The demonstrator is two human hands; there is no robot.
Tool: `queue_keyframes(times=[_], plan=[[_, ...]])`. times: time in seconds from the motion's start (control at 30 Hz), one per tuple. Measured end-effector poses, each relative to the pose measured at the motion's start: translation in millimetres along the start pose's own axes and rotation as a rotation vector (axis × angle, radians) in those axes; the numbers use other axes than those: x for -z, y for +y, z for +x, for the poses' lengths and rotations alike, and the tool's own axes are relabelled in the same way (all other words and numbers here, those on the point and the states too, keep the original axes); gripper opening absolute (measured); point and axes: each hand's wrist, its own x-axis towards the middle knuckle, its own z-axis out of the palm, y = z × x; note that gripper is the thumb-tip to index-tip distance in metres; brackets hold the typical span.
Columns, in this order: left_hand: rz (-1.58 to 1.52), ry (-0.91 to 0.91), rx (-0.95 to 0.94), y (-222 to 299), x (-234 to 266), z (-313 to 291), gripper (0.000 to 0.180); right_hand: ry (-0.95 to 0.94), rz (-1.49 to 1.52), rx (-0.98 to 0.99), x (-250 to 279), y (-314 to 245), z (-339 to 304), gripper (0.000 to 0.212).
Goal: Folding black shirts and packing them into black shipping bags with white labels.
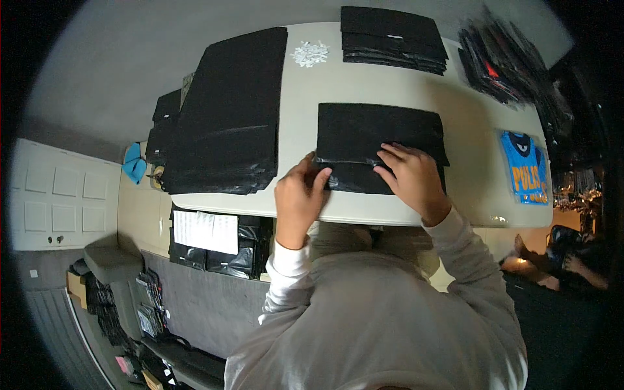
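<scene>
In front of me on the white table lies a folded black sheet [370,130], soft and slightly shiny, with a flap edge running across it. My left hand [300,198] grips its left edge between thumb and fingers, where the layers meet. Spread over the right part is my right hand [413,172], its fingertips resting on the upper layer and its thumb lower, near the flap edge. A tiny white spot shows by that thumb; I cannot tell what it is.
A tall stack of black sheets [227,117] covers the table's left. Behind are small white strips [311,54] and folded black pieces [393,42]. Clear-wrapped dark packages [497,65] and blue printed packs [523,168] sit right. Another person's hand [575,265] shows beyond.
</scene>
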Motion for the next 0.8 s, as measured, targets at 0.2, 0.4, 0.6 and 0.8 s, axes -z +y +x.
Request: queue_keyframes(times=[0.2, 0.4, 0.6, 0.8], plan=[[0.066, 0.111, -0.063, -7.1, -9.2, -5.2, 0.033, 0.051, -0.162, 0.301, -4.9, 13.3, 27.1, 0.017], [0.160, 0.070, -0.001, -6.0, -2.9, -5.4, 0.037, -0.001, -0.179, 0.331, 13.5, 15.2, 48.3, 0.014], [0.150, 0.048, 0.057, -5.0, 0.3, -6.0, 0.037, 0.009, -0.090, 0.469, 25.3, 9.1, 49.6, 0.017], [-0.102, -0.045, 0.178, 0.9, 15.6, -13.7, 0.038, -0.313, 0.250, 0.299, 27.4, 23.3, 110.8, 0.028]])
